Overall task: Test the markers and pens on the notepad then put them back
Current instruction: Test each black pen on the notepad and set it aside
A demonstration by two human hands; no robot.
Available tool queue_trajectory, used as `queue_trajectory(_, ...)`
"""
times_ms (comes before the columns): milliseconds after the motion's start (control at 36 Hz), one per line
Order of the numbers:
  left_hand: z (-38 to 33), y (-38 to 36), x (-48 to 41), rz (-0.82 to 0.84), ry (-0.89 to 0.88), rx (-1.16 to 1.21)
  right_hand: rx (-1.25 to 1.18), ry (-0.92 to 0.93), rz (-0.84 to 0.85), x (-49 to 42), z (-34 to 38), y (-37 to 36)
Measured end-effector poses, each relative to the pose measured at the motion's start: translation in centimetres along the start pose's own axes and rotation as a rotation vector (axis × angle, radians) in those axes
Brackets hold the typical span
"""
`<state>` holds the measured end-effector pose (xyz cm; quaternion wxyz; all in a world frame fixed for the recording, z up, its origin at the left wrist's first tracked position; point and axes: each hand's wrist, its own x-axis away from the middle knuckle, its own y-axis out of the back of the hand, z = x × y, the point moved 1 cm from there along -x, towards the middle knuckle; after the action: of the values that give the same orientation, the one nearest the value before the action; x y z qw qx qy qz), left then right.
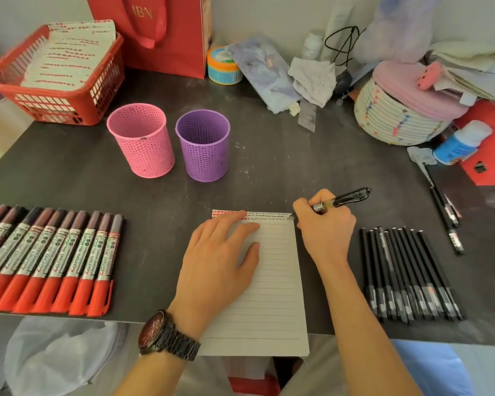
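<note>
A lined notepad (272,284) lies at the table's front edge, with red dots and small black scribbles along its top lines. My left hand (220,258) rests flat on the pad's left half. My right hand (325,227) grips a black pen (346,200), its tip at the pad's top right corner. Several red-capped markers (49,261) lie in a row at the left. Several black pens (409,275) lie in a row at the right. Two empty mesh cups, pink (140,141) and purple (203,145), stand behind the pad.
A red basket (97,90) with paper sheets sits at the back left, beside a red bag (166,32). A woven basket (395,115), a small bottle (457,145) and clutter fill the back right. Three more black pens (446,212) lie at the far right.
</note>
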<state>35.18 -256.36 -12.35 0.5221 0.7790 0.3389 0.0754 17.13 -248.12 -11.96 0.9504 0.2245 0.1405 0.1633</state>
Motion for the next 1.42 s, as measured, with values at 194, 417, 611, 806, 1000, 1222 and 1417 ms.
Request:
queue_trajectory(194, -0.09, 0.13, 0.08, 0.008, 0.001, 0.002, 0.028, 0.003, 0.005, -0.02, 0.05, 0.00)
queue_trajectory(417, -0.14, 0.15, 0.08, 0.005, 0.006, -0.001, 0.044, 0.003, 0.016, -0.06, 0.08, 0.01)
queue_trajectory(611, 0.02, -0.04, 0.13, -0.007, 0.001, 0.000, 0.064, 0.017, 0.028, -0.15, 0.02, 0.01)
queue_trajectory(806, 0.06, -0.04, 0.15, -0.009, 0.007, 0.008, 0.070, 0.018, 0.024, -0.10, 0.15, 0.12)
queue_trajectory(1000, 0.04, 0.00, 0.05, 0.015, 0.012, 0.000, 0.064, 0.032, 0.023, -0.06, 0.20, 0.16)
queue_trajectory(1222, 0.07, 0.04, 0.14, 0.017, 0.017, 0.021, 0.068, 0.036, 0.010, -0.05, -0.04, 0.17)
queue_trajectory(1417, 0.24, -0.20, 0.13, 0.014, 0.014, 0.031, 0.060, 0.001, 0.016, -0.05, -0.28, -0.01)
